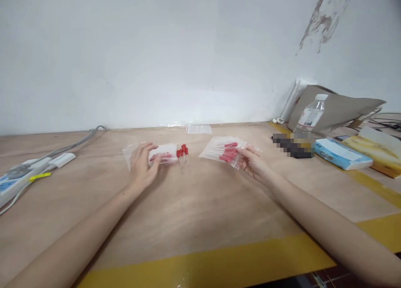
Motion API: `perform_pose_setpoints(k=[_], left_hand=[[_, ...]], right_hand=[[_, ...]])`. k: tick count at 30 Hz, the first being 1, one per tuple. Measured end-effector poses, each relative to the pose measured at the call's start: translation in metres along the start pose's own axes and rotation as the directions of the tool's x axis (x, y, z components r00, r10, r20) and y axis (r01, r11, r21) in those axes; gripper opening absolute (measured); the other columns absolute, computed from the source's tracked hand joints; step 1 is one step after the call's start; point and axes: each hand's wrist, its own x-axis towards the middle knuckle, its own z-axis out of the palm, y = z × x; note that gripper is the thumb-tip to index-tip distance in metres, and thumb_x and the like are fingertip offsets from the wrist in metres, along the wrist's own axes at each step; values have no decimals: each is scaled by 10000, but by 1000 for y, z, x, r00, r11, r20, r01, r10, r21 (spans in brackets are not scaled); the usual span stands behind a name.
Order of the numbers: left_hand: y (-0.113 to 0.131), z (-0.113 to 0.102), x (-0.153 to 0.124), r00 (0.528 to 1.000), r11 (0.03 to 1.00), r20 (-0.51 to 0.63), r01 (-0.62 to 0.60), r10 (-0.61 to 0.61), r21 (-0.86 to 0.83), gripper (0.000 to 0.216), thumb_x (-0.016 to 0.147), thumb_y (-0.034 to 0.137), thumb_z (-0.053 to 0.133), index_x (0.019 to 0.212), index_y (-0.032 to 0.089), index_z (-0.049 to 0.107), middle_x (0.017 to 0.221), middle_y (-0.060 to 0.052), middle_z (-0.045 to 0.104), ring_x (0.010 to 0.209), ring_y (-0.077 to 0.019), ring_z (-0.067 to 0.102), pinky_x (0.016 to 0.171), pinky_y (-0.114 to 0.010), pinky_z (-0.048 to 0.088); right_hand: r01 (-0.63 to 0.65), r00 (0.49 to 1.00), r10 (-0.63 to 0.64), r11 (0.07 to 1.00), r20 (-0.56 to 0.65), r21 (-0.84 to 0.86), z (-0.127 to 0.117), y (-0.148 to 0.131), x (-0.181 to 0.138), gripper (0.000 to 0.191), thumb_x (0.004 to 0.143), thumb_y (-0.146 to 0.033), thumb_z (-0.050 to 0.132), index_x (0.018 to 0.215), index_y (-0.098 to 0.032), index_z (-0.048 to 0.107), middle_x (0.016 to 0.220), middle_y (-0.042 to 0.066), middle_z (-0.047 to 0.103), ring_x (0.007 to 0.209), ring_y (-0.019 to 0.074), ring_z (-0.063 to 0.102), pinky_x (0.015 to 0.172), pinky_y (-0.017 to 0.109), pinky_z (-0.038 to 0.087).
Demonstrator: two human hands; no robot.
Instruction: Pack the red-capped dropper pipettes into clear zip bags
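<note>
We note a clear bag of red-bulbed droppers (223, 151) pinched at its near corner in the right hand (254, 163), lifted just off the table (200, 213). The left hand (141, 166) lies flat, fingers loosely spread, on a second filled bag (165, 153), with a few loose droppers (183, 155) just right of it, between the hands. An empty bag (198, 129) lies beyond both hands, and a water bottle (310, 116) stands well right of the right hand.

I see open tabletop (194, 213) toward me; loose red droppers (182, 153) lie mid-table, power strip (19, 179) left, bottle (308, 119) right.
</note>
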Motion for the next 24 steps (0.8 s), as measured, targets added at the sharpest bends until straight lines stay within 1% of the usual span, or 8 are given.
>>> perform_pose_setpoints(k=[3, 6, 13, 16, 18, 21, 23, 24], left_hand=[[-31, -2, 8, 983, 973, -49, 180, -174, 143, 316, 864, 339, 373, 1110, 184, 496, 1174, -85, 508, 1145, -236, 436, 991, -366, 314], [-58, 0, 8, 963, 928, 3, 259, -270, 268, 373, 854, 341, 371, 1156, 157, 493, 1219, -114, 484, 1184, -253, 400, 1006, -385, 287], [-88, 7, 4, 867, 841, 239, 299, -437, 451, 563, 852, 461, 341, 1310, 133, 364, 1404, -170, 277, 1312, -322, 197, 1022, -515, 192], [-97, 8, 5, 808, 855, 368, 294, -461, 427, 518, 849, 439, 354, 1255, 128, 435, 1357, -171, 365, 1270, -329, 295, 999, -507, 246], [-103, 8, 5, 807, 874, 393, 284, -440, 395, 442, 851, 407, 353, 1172, 151, 516, 1283, -142, 465, 1224, -314, 373, 986, -478, 284], [-111, 9, 6, 820, 884, 370, 313, -436, 347, 372, 839, 359, 371, 1072, 164, 586, 1221, -117, 527, 1183, -304, 430, 967, -427, 334], [-116, 8, 5, 825, 881, 338, 354, -452, 316, 347, 834, 335, 380, 1014, 149, 611, 1171, -129, 561, 1137, -328, 471, 929, -435, 372], [-118, 8, 5, 830, 879, 317, 372, -458, 297, 346, 840, 330, 372, 996, 135, 613, 1134, -140, 579, 1108, -346, 489, 900, -456, 389]], right_hand=[[-37, 999, 37, 997, -1, 66, 23, 12, 8, 179, 703, -242, 624, 818, -215, 490, 813, -4, 640, 680, 128, 625, 637, 283, 524], [-41, 998, 47, 986, -30, 161, 61, 22, 20, 179, 736, -204, 571, 777, -223, 398, 781, -23, 619, 689, 115, 620, 628, 260, 521], [-89, 992, 116, 930, -54, 357, 168, 34, 49, 185, 770, -123, 470, 823, -234, 331, 807, -24, 573, 715, 97, 604, 596, 217, 513], [-206, 975, 222, 945, -32, 254, 203, 44, 50, 149, 791, -111, 441, 840, -224, 357, 792, -24, 559, 650, 74, 583, 581, 214, 509], [-295, 955, 295, 948, 20, 121, 214, 49, 48, 111, 798, -116, 447, 830, -208, 392, 733, -20, 552, 618, 77, 574, 572, 223, 510], [-350, 931, 347, 937, 112, 3, 201, 48, 46, 86, 766, -161, 541, 742, -174, 460, 615, -11, 545, 552, 101, 568, 549, 252, 511], [-315, 932, 336, 937, 140, -149, 179, 43, 48, 155, 746, -251, 588, 662, -161, 495, 537, -1, 542, 498, 124, 559, 517, 274, 493], [-224, 946, 289, 910, 146, -349, 166, 40, 49, 216, 757, -321, 572, 625, -163, 506, 510, 3, 540, 485, 130, 556, 506, 271, 477]])
